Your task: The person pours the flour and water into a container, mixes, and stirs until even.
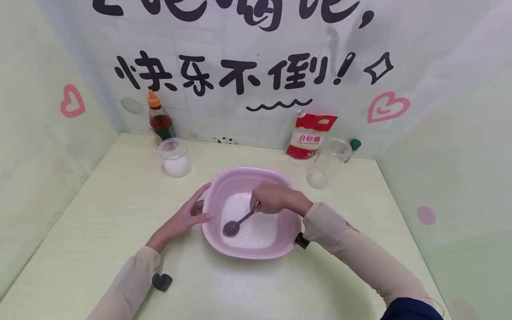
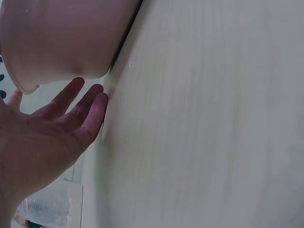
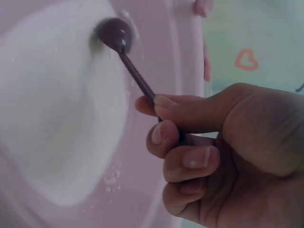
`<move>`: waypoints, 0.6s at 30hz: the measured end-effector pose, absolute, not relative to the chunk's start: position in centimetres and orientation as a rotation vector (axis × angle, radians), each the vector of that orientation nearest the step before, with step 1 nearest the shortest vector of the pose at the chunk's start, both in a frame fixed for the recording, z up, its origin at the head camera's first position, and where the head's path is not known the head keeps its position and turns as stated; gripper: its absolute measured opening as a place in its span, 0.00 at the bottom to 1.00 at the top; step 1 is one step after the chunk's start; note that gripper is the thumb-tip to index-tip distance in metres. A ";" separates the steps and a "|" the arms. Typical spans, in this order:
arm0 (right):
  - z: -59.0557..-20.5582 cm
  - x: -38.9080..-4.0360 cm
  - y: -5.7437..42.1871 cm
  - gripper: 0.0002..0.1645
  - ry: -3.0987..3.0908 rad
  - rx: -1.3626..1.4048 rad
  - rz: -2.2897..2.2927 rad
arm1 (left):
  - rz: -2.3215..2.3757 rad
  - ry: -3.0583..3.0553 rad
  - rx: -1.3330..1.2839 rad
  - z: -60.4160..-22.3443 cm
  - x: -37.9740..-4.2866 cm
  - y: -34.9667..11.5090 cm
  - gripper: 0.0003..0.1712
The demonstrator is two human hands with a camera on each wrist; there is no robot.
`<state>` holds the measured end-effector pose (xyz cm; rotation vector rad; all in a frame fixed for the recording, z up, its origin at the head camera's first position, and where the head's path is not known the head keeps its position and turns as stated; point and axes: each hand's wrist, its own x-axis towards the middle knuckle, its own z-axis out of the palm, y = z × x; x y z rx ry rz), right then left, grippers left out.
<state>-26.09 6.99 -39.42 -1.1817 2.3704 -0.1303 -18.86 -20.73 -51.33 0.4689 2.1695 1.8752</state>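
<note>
Head view: dark spoon [image 1: 231, 229] inside the pink basin [image 1: 276, 254], its bowl down at the near-left part of the white contents [image 1: 260, 231]; wet-looking drops cling to the basin wall in the right wrist view, though how thick the stuff is I cannot tell. Right hand [image 1: 274, 198] closed on the handle, thumb and forefinger pinching it, other fingers curled in behind; a grip well up the handle, presumably so the knuckles stay clean and the bowl can reach the bottom. Left hand [image 1: 186, 218] opened wide, fingers nearly straight, thumb and forefinger tips at the basin's left rim, nothing grasped; reads as a light brace against sliding. Whether its lower fingers touch the wall, cannot tell. Basin sits mid-bench [image 1: 100, 213], between both arms, likely for even reach. Farther back, out of the elbows' way, I judge: clear jar [image 1: 177, 164] with white matter in it, orange-capped sauce bottle [image 1: 160, 119] just behind; on the right, red-and-white pouch [image 1: 310, 138] by the wall, transparent container [image 1: 328, 164] upright, green-capped bottle [image 1: 354, 144] beside it.
</note>
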 end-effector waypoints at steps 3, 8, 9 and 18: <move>-38.7 -25.2 7.8 0.08 2.342 -1.156 -0.088 | 1.881 2.153 0.467 -51.4 -18.9 -20.7 0.52; -37.2 -25.3 9.9 0.06 2.326 -0.963 -0.024 | 1.875 2.147 0.442 -51.4 -19.0 -20.9 0.52; -36.9 -25.5 10.2 0.05 2.327 -0.916 -0.015 | 1.873 2.149 0.436 -51.3 -19.0 -20.9 0.52; -35.2 -28.0 11.7 0.04 2.499 -0.606 -0.061 | 1.868 2.166 0.446 -51.3 -18.9 -20.8 0.52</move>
